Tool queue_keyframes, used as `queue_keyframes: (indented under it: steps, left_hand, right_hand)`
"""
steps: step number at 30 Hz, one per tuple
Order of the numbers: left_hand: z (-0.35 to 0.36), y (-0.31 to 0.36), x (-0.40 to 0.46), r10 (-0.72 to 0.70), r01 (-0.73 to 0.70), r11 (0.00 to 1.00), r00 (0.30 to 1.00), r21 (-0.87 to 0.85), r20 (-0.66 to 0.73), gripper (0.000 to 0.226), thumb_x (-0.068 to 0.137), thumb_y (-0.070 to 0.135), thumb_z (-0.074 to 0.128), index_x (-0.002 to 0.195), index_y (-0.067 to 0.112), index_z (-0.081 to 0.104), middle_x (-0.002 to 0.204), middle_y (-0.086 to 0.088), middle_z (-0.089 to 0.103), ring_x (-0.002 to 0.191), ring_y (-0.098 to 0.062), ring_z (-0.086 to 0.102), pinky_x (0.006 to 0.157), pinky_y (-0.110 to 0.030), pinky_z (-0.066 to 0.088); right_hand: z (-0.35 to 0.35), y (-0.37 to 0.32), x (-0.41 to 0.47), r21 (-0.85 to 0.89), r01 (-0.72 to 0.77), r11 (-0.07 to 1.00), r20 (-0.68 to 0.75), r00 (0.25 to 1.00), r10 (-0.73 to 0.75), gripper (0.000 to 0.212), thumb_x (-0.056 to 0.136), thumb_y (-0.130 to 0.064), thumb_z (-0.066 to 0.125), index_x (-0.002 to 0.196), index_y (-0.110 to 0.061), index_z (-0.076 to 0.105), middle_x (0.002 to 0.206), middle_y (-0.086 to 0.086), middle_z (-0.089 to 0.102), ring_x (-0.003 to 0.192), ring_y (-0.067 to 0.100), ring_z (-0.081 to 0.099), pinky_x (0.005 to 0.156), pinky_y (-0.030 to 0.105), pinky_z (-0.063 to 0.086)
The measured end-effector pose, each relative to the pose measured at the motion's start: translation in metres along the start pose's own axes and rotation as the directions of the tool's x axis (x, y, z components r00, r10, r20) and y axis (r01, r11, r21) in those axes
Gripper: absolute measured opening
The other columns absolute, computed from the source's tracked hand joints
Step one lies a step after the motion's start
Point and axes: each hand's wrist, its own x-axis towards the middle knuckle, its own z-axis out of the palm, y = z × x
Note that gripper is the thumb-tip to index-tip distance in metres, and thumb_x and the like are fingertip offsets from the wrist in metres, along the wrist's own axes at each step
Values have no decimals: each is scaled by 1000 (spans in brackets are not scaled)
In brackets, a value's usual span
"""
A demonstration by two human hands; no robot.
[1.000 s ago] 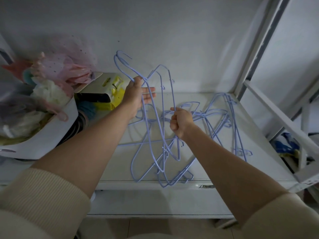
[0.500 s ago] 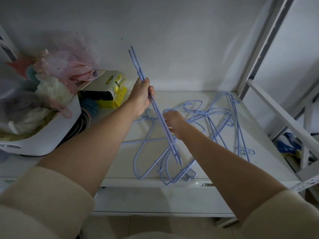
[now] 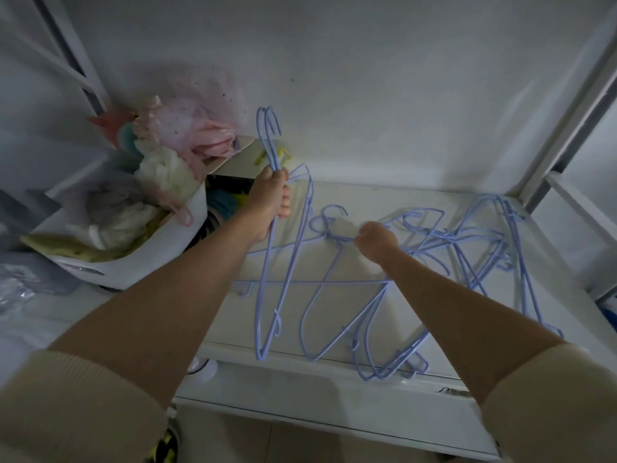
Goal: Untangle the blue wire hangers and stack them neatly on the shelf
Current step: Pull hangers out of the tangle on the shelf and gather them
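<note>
My left hand (image 3: 272,198) is shut on two blue wire hangers (image 3: 267,262) held together upright, hooks up by the back wall, their lower ends near the front edge of the white shelf (image 3: 334,359). My right hand (image 3: 375,240) is closed on the neck of another blue hanger (image 3: 329,225) that lies on the shelf. A tangle of several blue hangers (image 3: 480,242) spreads over the shelf's right half, and more lie under my right forearm toward the front edge.
A white basket (image 3: 140,259) full of pastel cloth and tulle stands at the left. Behind it sit a box and yellow items (image 3: 243,162). White frame posts (image 3: 567,105) rise on the right, and the back wall is close behind.
My left hand has raised and straightened its two hangers, so their hooks now show on top. My right hand has shifted right and closed on a hanger neck on the shelf.
</note>
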Motion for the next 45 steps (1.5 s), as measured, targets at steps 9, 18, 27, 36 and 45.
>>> queue_keyframes:
  steps: [9, 18, 27, 36, 45]
  left_hand:
    - [5, -9, 6, -23, 21, 998, 999, 62, 37, 28, 102, 21, 27, 75, 20, 37, 56, 5, 22, 31, -2, 21, 32, -12, 19]
    - [12, -10, 7, -1, -7, 993, 998, 116, 69, 27, 101, 21, 26, 76, 21, 38, 56, 5, 22, 35, -4, 20, 33, -15, 20]
    - [27, 10, 6, 49, -57, 991, 996, 124, 69, 30, 99, 18, 25, 72, 21, 35, 42, 11, 26, 34, -5, 19, 34, -12, 17]
    - [58, 41, -9, 139, -151, 985, 981, 84, 138, 27, 98, 19, 26, 74, 22, 38, 55, 5, 26, 33, -5, 22, 36, -11, 16]
    - [62, 47, -12, 153, -168, 981, 977, 100, 146, 28, 98, 18, 26, 72, 23, 37, 49, 8, 26, 32, -4, 20, 36, -10, 15]
  right_hand:
    - [19, -8, 30, -229, 166, 959, 144, 980, -136, 39, 89, -23, 49, 127, -17, 57, 138, 12, 53, 128, 34, 49, 106, 43, 42]
    - [33, -4, 30, -408, 290, 866, 125, 957, -262, 30, 90, -5, 46, 117, 2, 58, 124, 22, 52, 117, 40, 54, 94, 46, 48]
    - [-26, -10, 18, -313, 236, 920, 2, 969, -248, 40, 91, -37, 38, 121, -22, 60, 132, 12, 58, 121, 33, 55, 101, 43, 40]
    - [-82, -7, 6, -369, -18, 929, -386, 913, -135, 45, 86, -51, 36, 74, -13, 55, 77, 6, 59, 78, 27, 52, 96, 43, 32]
    - [-115, 5, 0, -32, 143, 989, -490, 861, -140, 28, 90, -19, 37, 75, 0, 53, 87, 26, 61, 91, 38, 54, 86, 40, 37]
